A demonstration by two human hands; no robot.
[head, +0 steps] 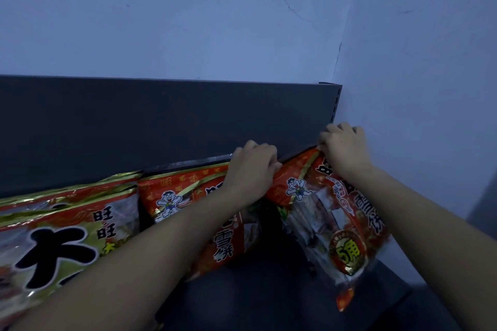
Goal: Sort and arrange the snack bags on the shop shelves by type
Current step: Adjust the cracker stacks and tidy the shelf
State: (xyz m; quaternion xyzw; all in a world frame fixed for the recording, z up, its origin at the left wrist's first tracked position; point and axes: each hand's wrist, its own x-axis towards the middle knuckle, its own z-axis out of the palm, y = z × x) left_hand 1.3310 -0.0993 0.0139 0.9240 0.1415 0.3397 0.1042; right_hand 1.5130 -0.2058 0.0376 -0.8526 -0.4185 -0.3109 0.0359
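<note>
A red rice-cracker bag [333,212] leans against the dark back panel at the right end of the shelf. My right hand [343,146] grips its top right corner, and my left hand [254,166] is closed on its top left edge. A second red bag [188,191] of the same print stands just left of it, partly hidden under my left forearm. Further left lie larger bags [61,228] with gold trim and big black characters, stacked one in front of another.
The dark shelf board [269,295] shows bare in front of the red bags. The dark back panel [134,121] runs behind the bags. A slotted upright [334,105] ends the panel at the pale wall corner [403,62] on the right.
</note>
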